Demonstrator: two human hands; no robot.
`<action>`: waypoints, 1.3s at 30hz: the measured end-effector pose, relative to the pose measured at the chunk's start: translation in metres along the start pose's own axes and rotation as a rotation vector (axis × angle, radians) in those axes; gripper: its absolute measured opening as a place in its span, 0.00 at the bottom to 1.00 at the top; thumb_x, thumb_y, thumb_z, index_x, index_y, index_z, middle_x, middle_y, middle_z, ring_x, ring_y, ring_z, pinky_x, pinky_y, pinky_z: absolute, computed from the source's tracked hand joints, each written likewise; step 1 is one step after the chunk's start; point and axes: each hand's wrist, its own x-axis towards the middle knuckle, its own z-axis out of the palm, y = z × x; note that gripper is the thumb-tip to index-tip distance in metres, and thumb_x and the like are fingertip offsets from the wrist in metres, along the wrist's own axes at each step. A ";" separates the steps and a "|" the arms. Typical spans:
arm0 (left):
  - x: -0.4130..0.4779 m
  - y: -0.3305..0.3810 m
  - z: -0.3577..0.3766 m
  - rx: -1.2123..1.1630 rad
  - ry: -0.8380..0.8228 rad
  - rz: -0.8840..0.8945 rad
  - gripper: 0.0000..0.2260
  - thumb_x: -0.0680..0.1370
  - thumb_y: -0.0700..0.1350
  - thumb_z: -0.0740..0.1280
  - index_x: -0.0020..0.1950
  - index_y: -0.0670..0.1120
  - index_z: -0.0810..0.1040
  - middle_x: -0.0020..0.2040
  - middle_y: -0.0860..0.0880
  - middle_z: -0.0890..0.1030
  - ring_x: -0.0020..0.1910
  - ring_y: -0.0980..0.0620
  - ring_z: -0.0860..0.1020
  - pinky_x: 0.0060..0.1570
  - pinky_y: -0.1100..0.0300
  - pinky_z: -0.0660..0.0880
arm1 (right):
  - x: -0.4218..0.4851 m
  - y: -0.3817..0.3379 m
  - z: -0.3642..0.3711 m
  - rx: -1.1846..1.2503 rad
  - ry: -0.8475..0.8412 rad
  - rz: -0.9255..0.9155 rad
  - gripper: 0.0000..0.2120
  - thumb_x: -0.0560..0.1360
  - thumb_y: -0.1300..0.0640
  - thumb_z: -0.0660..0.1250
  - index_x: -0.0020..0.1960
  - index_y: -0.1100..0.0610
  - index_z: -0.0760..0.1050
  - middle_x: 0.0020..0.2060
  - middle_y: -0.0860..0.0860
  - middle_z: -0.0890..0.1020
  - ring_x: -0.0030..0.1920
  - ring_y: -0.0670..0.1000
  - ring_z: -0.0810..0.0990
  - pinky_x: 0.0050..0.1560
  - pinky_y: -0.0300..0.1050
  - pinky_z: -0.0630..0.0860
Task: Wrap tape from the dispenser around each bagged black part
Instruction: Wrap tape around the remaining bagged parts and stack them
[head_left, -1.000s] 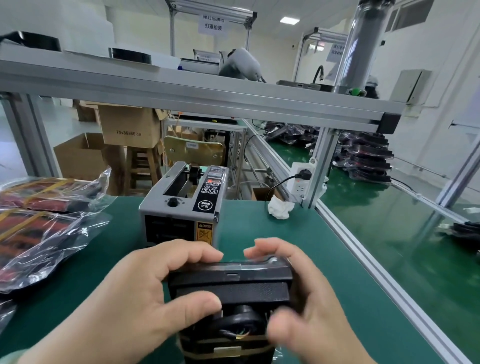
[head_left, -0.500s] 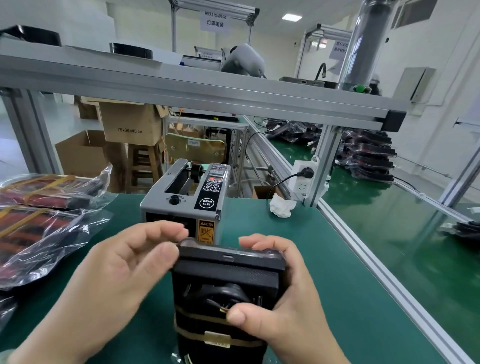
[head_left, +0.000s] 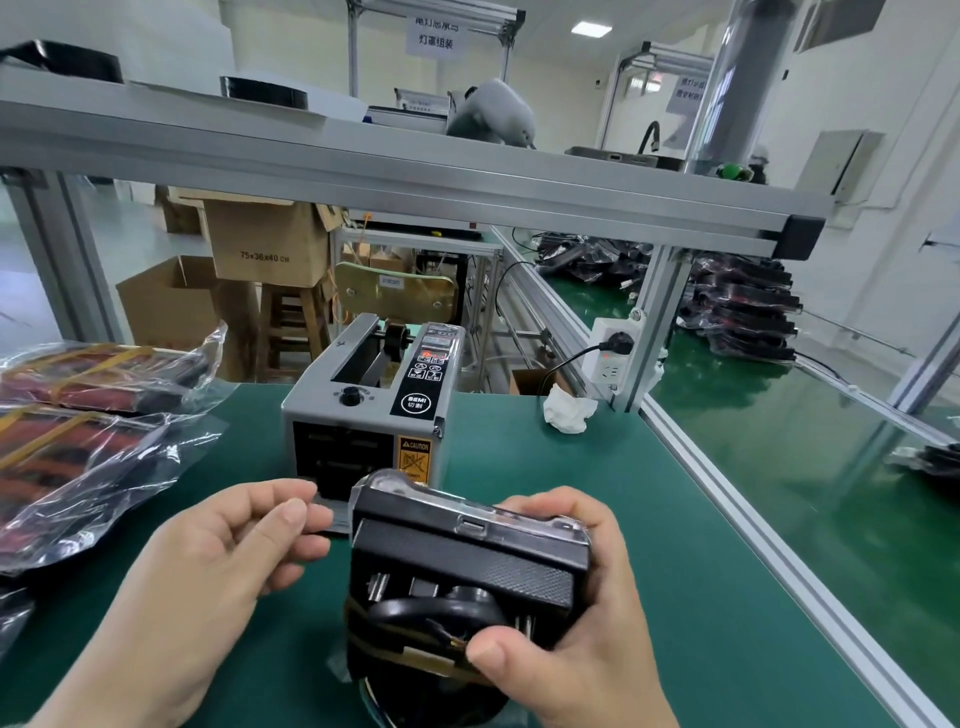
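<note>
The left hand (head_left: 218, 571) pinches a tape strip (head_left: 332, 517) at the mouth of the dispenser (head_left: 363, 415). The right hand (head_left: 571, 623) grips the bagged black part (head_left: 467, 561) upright, near centre, just in front of the dispenser. This looks like the tape-drawing step; next the strip must be pulled free and pressed across the part's far end.

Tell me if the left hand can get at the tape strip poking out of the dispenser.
Likely yes: the left hand is right at the tape strip, seemingly pinching it; the right hand holds the bagged black part aside.
</note>
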 end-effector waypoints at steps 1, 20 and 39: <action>0.001 0.001 0.000 -0.009 0.000 -0.027 0.10 0.78 0.40 0.65 0.46 0.53 0.84 0.42 0.48 0.86 0.37 0.54 0.84 0.30 0.67 0.77 | -0.001 0.000 -0.001 0.011 0.008 0.011 0.32 0.59 0.47 0.82 0.58 0.46 0.71 0.55 0.49 0.80 0.54 0.54 0.82 0.51 0.45 0.79; 0.025 0.023 0.017 -0.250 0.096 -0.527 0.04 0.77 0.44 0.67 0.47 0.46 0.82 0.29 0.52 0.81 0.27 0.58 0.76 0.27 0.64 0.71 | -0.008 0.004 -0.015 0.123 0.059 0.068 0.18 0.67 0.57 0.72 0.56 0.48 0.75 0.53 0.51 0.82 0.51 0.52 0.82 0.50 0.41 0.78; 0.047 0.033 0.036 -0.286 0.081 -0.681 0.08 0.79 0.41 0.64 0.41 0.44 0.77 0.23 0.53 0.78 0.17 0.61 0.72 0.20 0.73 0.68 | -0.011 0.004 -0.015 0.197 0.104 0.079 0.19 0.64 0.58 0.72 0.54 0.51 0.77 0.53 0.54 0.82 0.50 0.55 0.82 0.48 0.44 0.79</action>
